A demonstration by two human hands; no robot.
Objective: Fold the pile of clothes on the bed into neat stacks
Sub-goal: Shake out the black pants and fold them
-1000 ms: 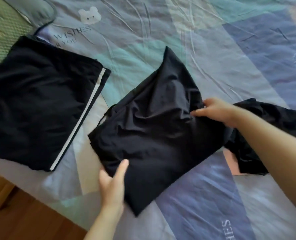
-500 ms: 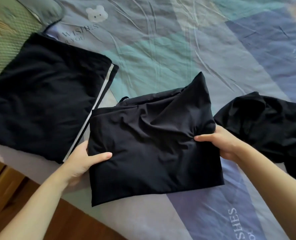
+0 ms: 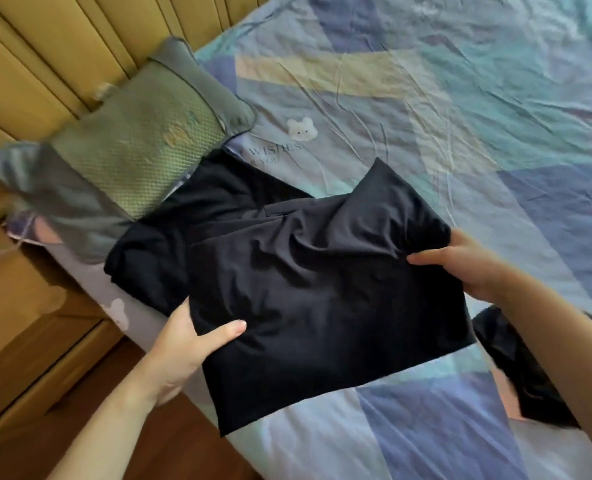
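A folded black garment (image 3: pixel 322 299) is held above the bed, partly over a folded black pair of trousers (image 3: pixel 190 216) that lies near the bed's left edge. My left hand (image 3: pixel 187 344) grips the garment's left edge, thumb on top. On the other side my right hand (image 3: pixel 467 268) pinches its right edge. An unfolded black piece of clothing (image 3: pixel 516 362) lies crumpled at the lower right, partly hidden by my right forearm.
The bed is covered by a patchwork sheet (image 3: pixel 426 116) in blue, teal and yellow. A green pillow (image 3: pixel 131 157) lies at the head end, against a wooden headboard (image 3: pixel 45 46). A wooden nightstand (image 3: pixel 17 323) and floor are at the left.
Both hands have lifted the folded garment and carried it left, so it now overlaps the folded trousers. The view has swung toward the pillow and headboard.
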